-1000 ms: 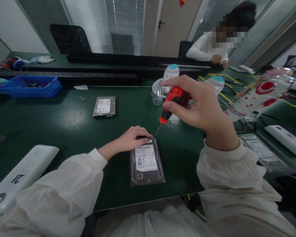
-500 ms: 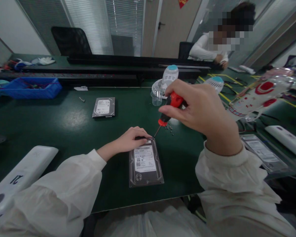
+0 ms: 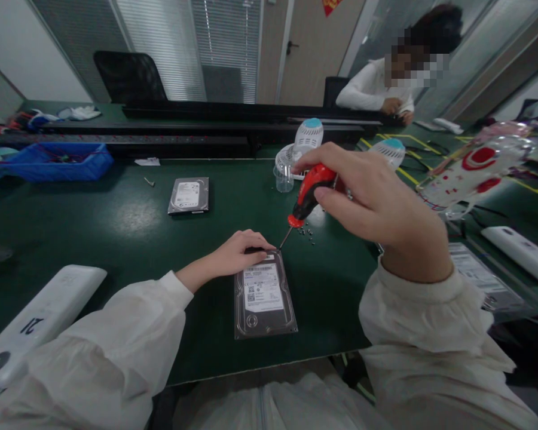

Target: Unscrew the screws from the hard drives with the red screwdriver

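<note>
A hard drive [image 3: 263, 294] with a white label lies flat on the green table in front of me. My left hand [image 3: 238, 253] grips its far left corner, thumb on top and fingers along the far edge. My right hand [image 3: 371, 200] is closed on the red and black handle of a screwdriver [image 3: 308, 194]. The tool leans, its tip down at the drive's far right corner; whether it sits in a screw there is too small to tell. Several small screws [image 3: 309, 232] lie loose just right of the tip.
A second hard drive [image 3: 189, 196] lies farther back, left of centre. Behind my right hand are a clear cup [image 3: 283, 179] and a white fan [image 3: 308, 138]. A blue bin [image 3: 60, 164] stands at far left, a white device [image 3: 45, 319] at near left. Another person [image 3: 372, 89] sits across.
My right hand has shifted slightly right and turned on the screwdriver handle, its grip now looser with more of the handle showing. The tip, my left hand and the drive stay put.
</note>
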A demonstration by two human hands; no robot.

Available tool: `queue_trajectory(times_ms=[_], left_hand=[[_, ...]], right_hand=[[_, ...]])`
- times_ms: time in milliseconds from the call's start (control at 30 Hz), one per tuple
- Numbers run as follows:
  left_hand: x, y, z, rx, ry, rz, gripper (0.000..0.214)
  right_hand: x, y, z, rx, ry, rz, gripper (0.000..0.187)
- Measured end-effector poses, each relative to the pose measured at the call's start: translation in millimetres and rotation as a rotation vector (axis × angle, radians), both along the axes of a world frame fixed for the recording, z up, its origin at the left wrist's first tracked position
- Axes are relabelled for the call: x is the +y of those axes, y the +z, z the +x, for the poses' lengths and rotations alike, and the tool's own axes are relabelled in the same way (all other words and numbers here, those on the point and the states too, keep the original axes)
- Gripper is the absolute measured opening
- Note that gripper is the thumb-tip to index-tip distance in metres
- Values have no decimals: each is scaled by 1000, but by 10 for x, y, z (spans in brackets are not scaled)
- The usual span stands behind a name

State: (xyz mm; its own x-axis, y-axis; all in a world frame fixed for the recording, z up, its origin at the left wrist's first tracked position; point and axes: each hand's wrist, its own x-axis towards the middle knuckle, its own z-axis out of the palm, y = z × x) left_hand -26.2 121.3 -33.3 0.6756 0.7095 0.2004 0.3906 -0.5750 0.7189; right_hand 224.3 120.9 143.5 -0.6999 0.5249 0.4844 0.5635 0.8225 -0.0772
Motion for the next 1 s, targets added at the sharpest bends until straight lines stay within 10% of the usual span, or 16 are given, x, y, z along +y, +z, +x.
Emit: queue_trajectory(times_ms=[800,1000], left_hand=[[-19,26,13,-5,15,-9,28],[-22,31,12,17,27,-11,28]], right_hand=[[100,-107,-66,109,69,-11,31],[120,-122,-73,80,-96,58,35]])
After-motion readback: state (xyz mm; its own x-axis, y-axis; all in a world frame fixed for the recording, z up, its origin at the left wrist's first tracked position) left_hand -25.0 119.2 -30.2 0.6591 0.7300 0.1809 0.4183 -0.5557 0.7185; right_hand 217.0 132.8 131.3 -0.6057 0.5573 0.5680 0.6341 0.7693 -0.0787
